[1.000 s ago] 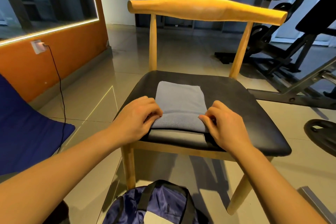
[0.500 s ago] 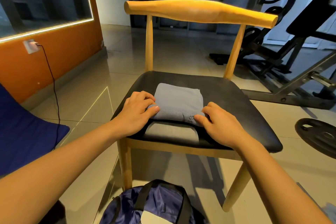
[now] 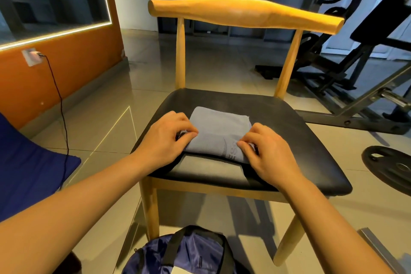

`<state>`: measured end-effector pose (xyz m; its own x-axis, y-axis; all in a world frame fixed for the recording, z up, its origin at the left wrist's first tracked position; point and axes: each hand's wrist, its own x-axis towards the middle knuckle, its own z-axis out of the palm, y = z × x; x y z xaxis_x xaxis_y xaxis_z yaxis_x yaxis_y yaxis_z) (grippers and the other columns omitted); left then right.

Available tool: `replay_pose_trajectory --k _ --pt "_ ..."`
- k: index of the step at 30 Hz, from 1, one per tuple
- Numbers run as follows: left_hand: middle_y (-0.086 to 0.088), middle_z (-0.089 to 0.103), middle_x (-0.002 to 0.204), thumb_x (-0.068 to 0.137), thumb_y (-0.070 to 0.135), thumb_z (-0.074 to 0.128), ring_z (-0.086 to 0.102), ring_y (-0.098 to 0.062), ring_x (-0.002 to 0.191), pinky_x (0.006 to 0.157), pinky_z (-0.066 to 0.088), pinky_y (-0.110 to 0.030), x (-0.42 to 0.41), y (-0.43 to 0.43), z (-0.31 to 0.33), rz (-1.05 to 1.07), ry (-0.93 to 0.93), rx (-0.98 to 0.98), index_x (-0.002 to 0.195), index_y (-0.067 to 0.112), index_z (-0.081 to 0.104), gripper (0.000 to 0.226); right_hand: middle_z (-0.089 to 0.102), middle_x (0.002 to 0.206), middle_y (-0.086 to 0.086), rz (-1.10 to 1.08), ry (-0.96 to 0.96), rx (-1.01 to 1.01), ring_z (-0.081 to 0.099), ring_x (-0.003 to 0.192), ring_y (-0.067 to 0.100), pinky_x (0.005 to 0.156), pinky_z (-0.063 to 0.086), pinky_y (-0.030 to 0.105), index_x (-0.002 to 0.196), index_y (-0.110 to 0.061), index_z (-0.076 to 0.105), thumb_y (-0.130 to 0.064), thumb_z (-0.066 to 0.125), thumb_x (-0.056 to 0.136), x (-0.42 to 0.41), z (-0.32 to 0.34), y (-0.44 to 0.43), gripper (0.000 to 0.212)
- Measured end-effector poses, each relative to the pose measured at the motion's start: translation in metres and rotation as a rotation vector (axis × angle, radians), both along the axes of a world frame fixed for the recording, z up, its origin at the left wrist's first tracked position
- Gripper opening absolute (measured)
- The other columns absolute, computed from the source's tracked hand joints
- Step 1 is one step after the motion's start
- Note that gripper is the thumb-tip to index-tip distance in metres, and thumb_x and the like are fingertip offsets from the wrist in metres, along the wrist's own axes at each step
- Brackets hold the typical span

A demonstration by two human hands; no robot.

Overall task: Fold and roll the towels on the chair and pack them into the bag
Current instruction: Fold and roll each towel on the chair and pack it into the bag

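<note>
Centre frame: left hand (image 3: 164,138) and right hand (image 3: 265,159), each grip pinching the rolled edge of the grey towel (image 3: 219,125); its woven lettering (image 3: 232,151) unreadable.

Towel (image 3: 219,128) on chair (image 3: 280,122) seat, front-ctr; bag (image 3: 193,253) on floor before chair; wt plate (image 3: 387,167) to chair's R.

Two bare arms, person visible from about the elbows down only. Left hand (image 3: 165,138) bare, knuckles showing on the back. Right hand (image 3: 265,158) bare too, knuckle ridges and tendon lines plain on the back. Left forearm (image 3: 77,202) uncovered right to the picture edge, smooth. Right forearm (image 3: 329,224) likewise uncovered and smooth. Nails too small to make out.
</note>
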<state>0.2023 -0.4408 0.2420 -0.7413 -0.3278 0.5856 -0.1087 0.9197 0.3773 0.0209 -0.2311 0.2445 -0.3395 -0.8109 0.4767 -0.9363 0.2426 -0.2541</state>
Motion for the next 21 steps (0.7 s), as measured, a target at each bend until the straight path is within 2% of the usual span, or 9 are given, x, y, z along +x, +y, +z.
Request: replay_pose_trajectory --k 2,5,8,11,14,17,19,21 --pt "0.017 0.065 0.099 0.097 0.048 0.058 0.055 -0.007 0.093 0.078 0.052 -0.032 0.005 -0.003 -0.004 -0.049 -0.033 -0.061 0.106 0.026 0.077 0.030 0.052 0.090 -0.009 0.011 0.054 0.052 0.050 0.083 0.016 0.073 0.046 0.040 0.087 -0.024 0.071 -0.056 0.048 0.099 -0.001 -0.006 0.003 0.040" --pt "0.018 0.061 0.113 0.089 0.066 0.062 0.052 -0.006 0.104 0.088 0.047 -0.029 0.009 -0.008 -0.007 -0.075 -0.132 -0.147 0.120 0.030 0.073 0.049 0.052 0.098 -0.009 0.005 0.110 0.126 0.049 0.088 0.016 0.077 0.044 0.037 0.100 -0.025 0.072 -0.075 0.044 0.089 -0.004 -0.009 0.008 0.058" --pt "0.018 0.054 0.122 0.088 0.068 0.060 0.047 -0.004 0.113 0.097 0.045 -0.033 0.006 -0.010 -0.006 -0.069 -0.190 -0.156 0.125 0.033 0.069 0.052 0.051 0.104 -0.008 -0.003 0.148 0.135 0.047 0.091 0.014 0.079 0.043 0.035 0.109 -0.026 0.069 -0.076 0.044 0.088 -0.003 -0.004 0.008 0.060" --pt "0.017 0.053 0.125 0.093 0.069 0.050 0.044 -0.003 0.115 0.100 0.043 -0.034 0.002 -0.011 -0.003 -0.055 -0.231 -0.117 0.122 0.032 0.070 0.051 0.052 0.114 -0.005 0.015 0.123 0.089 0.048 0.099 0.017 0.082 0.042 0.034 0.126 -0.025 0.058 -0.063 0.063 0.087 0.002 -0.004 0.006 0.055" --pt "0.017 0.049 0.127 0.094 0.069 0.043 0.041 -0.002 0.116 0.101 0.039 -0.029 -0.001 -0.011 -0.001 -0.037 -0.273 -0.063 0.115 0.033 0.070 0.050 0.053 0.107 -0.005 0.052 0.087 0.025 0.050 0.096 0.020 0.079 0.041 0.035 0.117 -0.021 0.067 -0.044 0.068 0.091 0.003 -0.005 0.004 0.035" --pt "0.018 0.045 0.117 0.097 0.067 0.039 0.040 -0.004 0.109 0.093 0.033 -0.020 -0.003 -0.010 -0.001 -0.030 -0.293 0.021 0.102 0.035 0.068 0.043 0.052 0.097 -0.007 0.061 0.011 0.066 0.047 0.092 0.016 0.080 0.039 0.035 0.102 -0.022 0.071 -0.041 0.061 0.097 0.000 0.002 0.001 0.022" --pt "0.015 0.049 0.102 0.101 0.060 0.037 0.044 -0.007 0.100 0.085 0.034 -0.024 -0.006 -0.008 0.001 -0.019 -0.260 0.082 0.090 0.031 0.066 0.043 0.053 0.090 -0.006 0.066 -0.075 0.117 0.047 0.088 0.015 0.079 0.039 0.036 0.087 -0.020 0.068 -0.039 0.057 0.100 -0.001 0.008 0.000 0.026" --pt "0.007 0.056 0.086 0.103 0.052 0.038 0.049 -0.010 0.086 0.078 0.035 -0.028 -0.009 -0.007 0.004 -0.008 -0.222 0.162 0.080 0.020 0.063 0.046 0.053 0.082 0.002 0.066 -0.195 0.162 0.047 0.082 0.017 0.074 0.041 0.038 0.075 -0.009 0.059 -0.036 0.053 0.101 -0.001 0.013 -0.003 0.038"
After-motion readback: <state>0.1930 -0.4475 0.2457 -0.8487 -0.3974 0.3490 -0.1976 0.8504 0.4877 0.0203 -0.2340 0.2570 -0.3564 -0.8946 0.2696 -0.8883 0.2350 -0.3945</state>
